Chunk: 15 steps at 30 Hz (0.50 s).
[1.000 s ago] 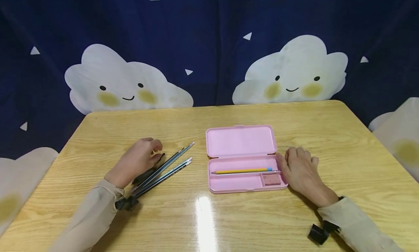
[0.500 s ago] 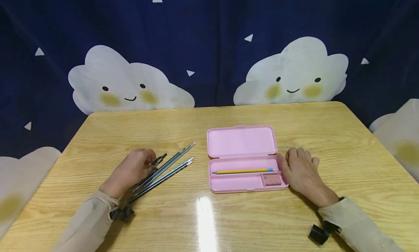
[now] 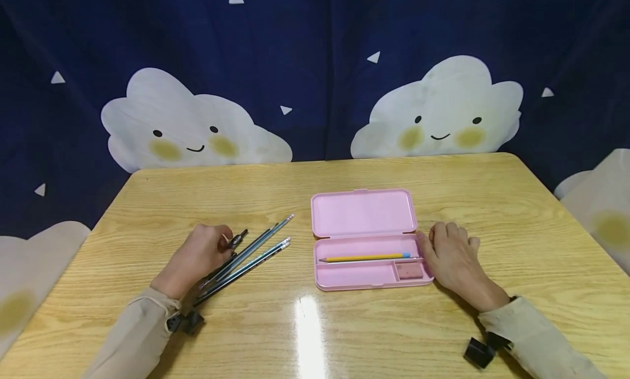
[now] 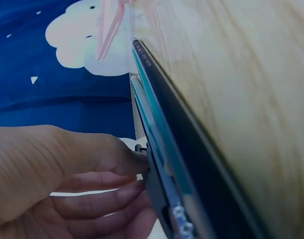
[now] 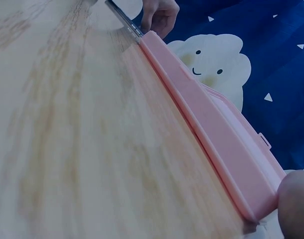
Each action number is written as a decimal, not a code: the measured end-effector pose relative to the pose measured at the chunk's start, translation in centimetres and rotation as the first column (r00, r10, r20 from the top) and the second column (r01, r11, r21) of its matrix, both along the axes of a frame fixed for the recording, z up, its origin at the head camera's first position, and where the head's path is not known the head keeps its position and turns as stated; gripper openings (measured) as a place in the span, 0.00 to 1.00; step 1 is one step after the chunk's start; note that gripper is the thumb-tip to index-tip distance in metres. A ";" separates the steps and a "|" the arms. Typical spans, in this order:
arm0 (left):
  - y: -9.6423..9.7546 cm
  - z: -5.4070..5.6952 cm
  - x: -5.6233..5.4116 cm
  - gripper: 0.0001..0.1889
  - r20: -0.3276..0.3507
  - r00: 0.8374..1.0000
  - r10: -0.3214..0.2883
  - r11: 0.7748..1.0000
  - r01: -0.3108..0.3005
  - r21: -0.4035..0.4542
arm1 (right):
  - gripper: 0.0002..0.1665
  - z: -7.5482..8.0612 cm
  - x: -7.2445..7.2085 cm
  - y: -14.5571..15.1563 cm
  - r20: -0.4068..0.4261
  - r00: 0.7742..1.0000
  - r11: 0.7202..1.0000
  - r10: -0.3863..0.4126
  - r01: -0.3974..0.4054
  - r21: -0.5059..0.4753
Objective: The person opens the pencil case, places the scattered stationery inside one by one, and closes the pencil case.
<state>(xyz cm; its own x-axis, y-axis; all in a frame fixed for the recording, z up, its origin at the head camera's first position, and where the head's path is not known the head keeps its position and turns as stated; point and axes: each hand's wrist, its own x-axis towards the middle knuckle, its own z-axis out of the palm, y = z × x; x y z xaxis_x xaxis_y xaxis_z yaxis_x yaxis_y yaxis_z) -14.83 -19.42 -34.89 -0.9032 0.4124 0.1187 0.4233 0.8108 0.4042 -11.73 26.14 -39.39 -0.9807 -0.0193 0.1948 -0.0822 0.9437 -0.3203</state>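
Observation:
In the head view my left hand (image 3: pixel 197 258) is at the pile on the left, pinching a black drawing compass (image 3: pixel 238 239) between thumb and fingers. Beside it lie several pencils (image 3: pixel 263 258), dark and blue-green, slanting up to the right. The left wrist view has the thumb (image 4: pixel 107 155) against the black compass, partly hidden by the pencils. My right hand (image 3: pixel 450 256) rests on the table, its thumb touching the right end of the open pink pencil case (image 3: pixel 361 213). Inside the case are a yellow pencil (image 3: pixel 364 257) and a reddish eraser (image 3: pixel 409 270) in a small compartment.
The wooden table (image 3: pixel 374 330) ends at a dark blue curtain (image 3: pixel 315 56) with cloud prints. The case's lid lies folded back, away from me. Black cameras (image 3: pixel 478 353) sit at both wrists.
My left hand has drawn back slightly toward me and lower, and its fingers have closed on the compass, whose top now shows past them. The right hand and case stay put.

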 end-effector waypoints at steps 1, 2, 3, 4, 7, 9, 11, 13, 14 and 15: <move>0.0 0.0 0.0 0.07 0.002 1.000 0.006 1.000 -0.006 -0.001 | 0.23 0.0 0.0 0.0 -0.003 1.000 1.000 0.001 -0.001 -0.001; 0.1 0.1 0.0 0.07 0.005 1.000 0.014 1.000 -0.014 -0.001 | 0.23 0.0 0.0 0.0 -0.005 1.000 1.000 0.002 -0.002 -0.002; 0.1 0.1 0.0 0.08 0.006 1.000 0.021 1.000 -0.021 -0.001 | 0.23 0.0 0.0 0.0 -0.007 1.000 1.000 0.003 -0.003 -0.002; 0.1 0.1 0.1 0.08 0.006 1.000 0.028 1.000 -0.028 0.002 | 0.23 0.0 0.0 0.0 -0.008 1.000 1.000 0.005 -0.005 -0.003; 0.1 0.1 0.0 0.09 0.002 0.999 0.035 0.999 -0.035 0.011 | 0.23 0.0 0.0 0.0 -0.010 1.000 1.000 0.007 -0.007 -0.004; 0.1 0.1 0.0 0.08 -0.007 0.999 0.033 0.999 -0.032 0.015 | 0.23 0.0 0.0 0.0 -0.012 1.000 1.000 0.006 -0.006 -0.001; 0.1 0.1 0.0 0.07 -0.018 1.000 0.025 1.000 -0.024 0.015 | 0.23 0.0 0.0 0.0 -0.016 1.000 1.000 0.005 -0.005 0.003; 0.1 0.0 -0.1 0.06 -0.025 1.000 0.017 1.000 -0.017 0.015 | 0.23 0.0 0.0 0.0 -0.022 1.000 1.000 0.005 -0.005 0.005; 0.2 0.0 -0.1 0.06 -0.025 1.000 0.016 1.000 -0.016 0.016 | 0.23 -0.1 0.0 0.0 -0.026 1.000 1.000 0.005 -0.005 0.007; 0.2 0.0 -0.1 0.05 -0.028 1.000 0.015 1.000 -0.015 0.016 | 0.23 -0.1 0.1 0.0 -0.028 1.000 1.000 0.005 -0.005 0.006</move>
<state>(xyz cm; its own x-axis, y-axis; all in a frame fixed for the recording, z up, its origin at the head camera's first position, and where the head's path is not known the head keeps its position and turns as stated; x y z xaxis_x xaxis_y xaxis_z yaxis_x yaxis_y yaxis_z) -14.93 -19.24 -34.87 -0.9057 0.3965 0.1500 0.4221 0.8110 0.4051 -11.66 26.12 -39.47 -0.9747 -0.0257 0.2220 -0.0960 0.9453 -0.3119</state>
